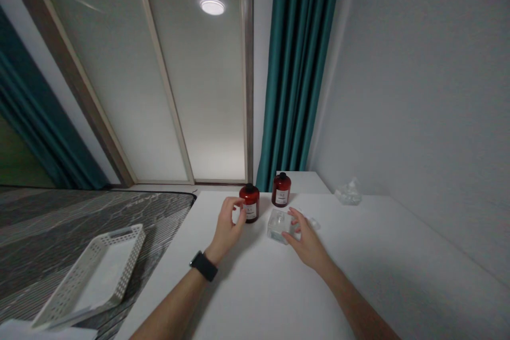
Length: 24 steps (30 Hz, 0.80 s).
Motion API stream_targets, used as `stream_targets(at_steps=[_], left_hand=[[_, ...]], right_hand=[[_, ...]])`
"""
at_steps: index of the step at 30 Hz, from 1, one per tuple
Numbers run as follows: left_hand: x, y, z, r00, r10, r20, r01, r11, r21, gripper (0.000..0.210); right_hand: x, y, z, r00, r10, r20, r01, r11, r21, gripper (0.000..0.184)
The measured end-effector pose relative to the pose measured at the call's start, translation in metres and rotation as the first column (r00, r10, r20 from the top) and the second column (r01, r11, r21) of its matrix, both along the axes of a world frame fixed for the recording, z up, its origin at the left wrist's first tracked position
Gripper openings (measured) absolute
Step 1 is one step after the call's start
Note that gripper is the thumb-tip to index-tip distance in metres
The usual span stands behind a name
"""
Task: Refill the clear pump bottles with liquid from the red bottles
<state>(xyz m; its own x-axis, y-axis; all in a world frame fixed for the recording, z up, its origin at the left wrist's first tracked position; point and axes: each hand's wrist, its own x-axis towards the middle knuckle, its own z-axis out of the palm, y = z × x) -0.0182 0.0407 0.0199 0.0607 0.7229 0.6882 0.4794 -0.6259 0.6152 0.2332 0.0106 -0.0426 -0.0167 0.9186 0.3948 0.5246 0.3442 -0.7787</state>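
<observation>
My left hand (229, 227), with a dark watch on its wrist, is beside a red bottle (250, 211) with a black cap and white label. Its fingers are curved and apart, overlapping the bottle's left edge; contact cannot be made out. A clear, box-shaped container (278, 224) sits on the white table (263, 287) between my hands. My right hand (305, 241) has thumb and fingers spread around the container's right side. Whether it touches the container is unclear. Behind the container stands a second red bottle (281, 190), upright, with a similar label.
Crumpled clear plastic (314, 222) lies behind my right hand, and another clear crumpled piece (349, 193) rests by the right wall. Left of the table, a white perforated basket (99, 271) sits lower down. A teal curtain (300, 64) hangs beyond the far edge.
</observation>
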Motion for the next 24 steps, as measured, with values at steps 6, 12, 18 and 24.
stream_targets(at_steps=[6, 12, 18, 24], left_hand=[[0.010, -0.029, -0.016, 0.969, -0.218, -0.113, 0.207, 0.973, -0.102, 0.021], [0.021, -0.035, -0.031, 0.927, -0.300, -0.227, 0.266, 0.949, -0.167, 0.050], [0.015, -0.033, -0.034, 0.903, -0.307, -0.301, 0.258, 0.947, -0.192, 0.068], [0.014, -0.030, -0.040, 0.907, -0.295, -0.299, 0.237, 0.947, -0.216, 0.057]], right_hand=[[-0.001, -0.002, -0.001, 0.996, 0.051, -0.070, -0.052, 0.999, -0.010, 0.070], [-0.008, -0.010, 0.004, 0.985, 0.153, -0.086, -0.156, 0.987, -0.032, 0.074], [-0.016, -0.019, 0.009, 0.977, 0.206, -0.055, -0.207, 0.978, -0.024, 0.075], [-0.019, -0.024, 0.018, 0.981, 0.191, 0.028, -0.189, 0.980, -0.060, 0.068]])
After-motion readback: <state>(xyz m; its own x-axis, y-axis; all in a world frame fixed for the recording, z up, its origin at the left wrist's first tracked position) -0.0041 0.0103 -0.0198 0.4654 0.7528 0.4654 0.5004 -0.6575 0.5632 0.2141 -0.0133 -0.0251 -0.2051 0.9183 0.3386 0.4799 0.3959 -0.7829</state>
